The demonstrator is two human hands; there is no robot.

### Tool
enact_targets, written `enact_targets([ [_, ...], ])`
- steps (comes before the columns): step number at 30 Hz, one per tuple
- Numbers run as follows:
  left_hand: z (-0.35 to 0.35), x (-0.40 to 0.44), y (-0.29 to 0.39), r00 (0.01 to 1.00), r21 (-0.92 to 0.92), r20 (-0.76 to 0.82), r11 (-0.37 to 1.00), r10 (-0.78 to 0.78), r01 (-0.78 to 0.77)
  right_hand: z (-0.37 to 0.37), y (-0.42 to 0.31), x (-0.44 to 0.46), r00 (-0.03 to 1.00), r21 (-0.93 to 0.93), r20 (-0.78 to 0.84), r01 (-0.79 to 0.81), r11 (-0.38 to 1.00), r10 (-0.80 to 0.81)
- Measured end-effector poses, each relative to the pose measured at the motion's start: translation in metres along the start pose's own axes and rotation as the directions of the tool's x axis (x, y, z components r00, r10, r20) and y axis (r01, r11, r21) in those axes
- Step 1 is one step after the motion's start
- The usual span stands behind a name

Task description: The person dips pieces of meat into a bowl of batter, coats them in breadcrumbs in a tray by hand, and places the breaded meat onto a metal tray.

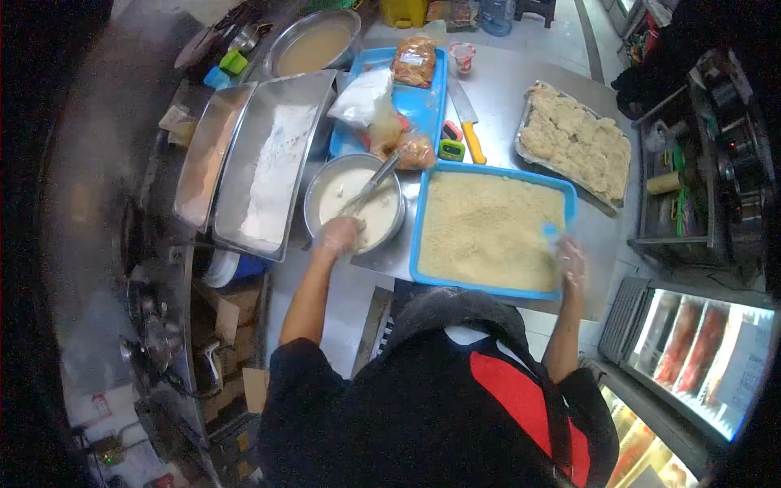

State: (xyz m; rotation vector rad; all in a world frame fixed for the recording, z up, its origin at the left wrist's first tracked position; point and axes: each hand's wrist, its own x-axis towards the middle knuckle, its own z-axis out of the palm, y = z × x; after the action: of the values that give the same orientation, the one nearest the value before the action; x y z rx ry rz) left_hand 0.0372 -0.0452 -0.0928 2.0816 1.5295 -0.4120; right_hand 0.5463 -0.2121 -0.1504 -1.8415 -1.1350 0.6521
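Yr L hand (337,236), at white-liquid bowl (310,203), frame ctr; yr R hand (571,262), at crumb tray (416,248) edge, ctr-R; grips: can't tell; tray filled, upper-R pan (561,175) heaped, bowl work apparently unfinished

"What's the person wearing up top?"
"A black shirt (366,431) with short sleeves (293,378); both forearms (306,305) are bare."
"Any colour on it?"
"A broad red panel (517,386), tapering to a rounded point, with white trim (514,355) alongside. A dark strap (560,427) runs down over the red."
"And that fuzzy, dark grey curve (447,305) nearest the tabletop (500,77)'s near edge?"
"Collar or headwear, I can't tell."
"The hands?"
"Left hand (338,236) and right hand (572,262) each have a thin, see-through glove (574,270), wrinkled and shiny."
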Motion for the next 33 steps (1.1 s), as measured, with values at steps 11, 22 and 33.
enact_targets([
  [11, -0.009, 0.007, 0.022, 0.984, 0.217, 0.06, 0.961, 0.165, -0.174, -0.067, 0.018, -0.027, 0.76, -0.041, -0.287, -0.618, 0.785, 0.583],
  [22, -0.017, 0.01, 0.038, 0.952, 0.227, 0.041, 0.925, 0.303, -0.304, -0.014, 0.009, -0.027, 0.914, -0.811, -0.065, -0.282, 0.512, 0.401],
  [33, -0.003, 0.028, 0.032, 0.916, 0.407, 0.222, 0.822, 0.333, -0.397, -0.02, 0.073, -0.024, 0.891, -0.643, -0.218, -0.439, 0.628, 0.399],
])
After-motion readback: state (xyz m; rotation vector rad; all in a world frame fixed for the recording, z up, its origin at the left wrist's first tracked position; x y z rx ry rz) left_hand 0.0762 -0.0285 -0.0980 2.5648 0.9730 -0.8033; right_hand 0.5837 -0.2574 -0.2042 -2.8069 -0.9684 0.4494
